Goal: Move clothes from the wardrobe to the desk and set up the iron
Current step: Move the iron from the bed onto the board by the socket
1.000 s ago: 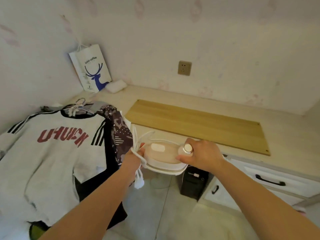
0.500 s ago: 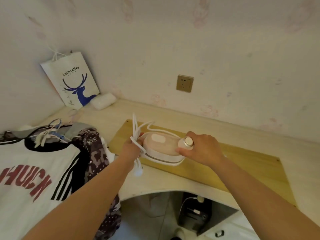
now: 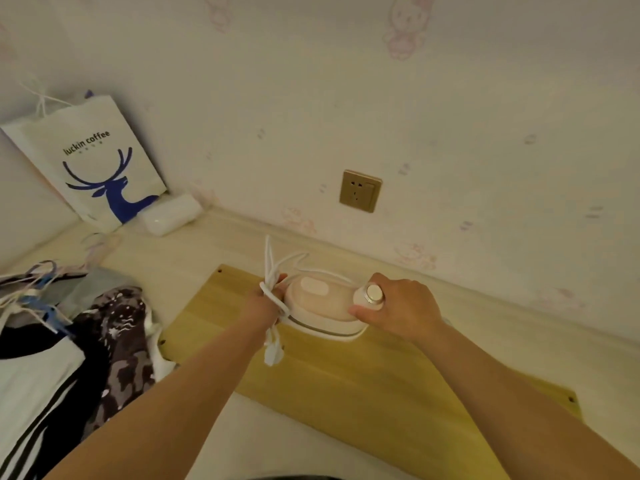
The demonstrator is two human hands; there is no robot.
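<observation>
Holding iron (image 3: 320, 308) over board (image 3: 346, 382), right hand (image 3: 401, 311) gripping its knob end; left hand (image 3: 265, 303) at nine o'clock clutching bundled cord (image 3: 273, 292); clothes (image 3: 62, 358) at eight o'clock.

"luckin coffee" — white paper bag (image 3: 90, 161)

Two bare forearms enter frame from 6 o'clock edge, left from 7 o'clock, right from 5 o'clock. No sleeve visible on either up to frame edge. Left hand (image 3: 265, 306) bare: no ring, no glove, no watch at wrist. Right hand (image 3: 398, 311) bare too: knuckles and back of hand show, wrist unadorned. Fingernails too small to tell. No marks or bands visible on forearms.
</observation>
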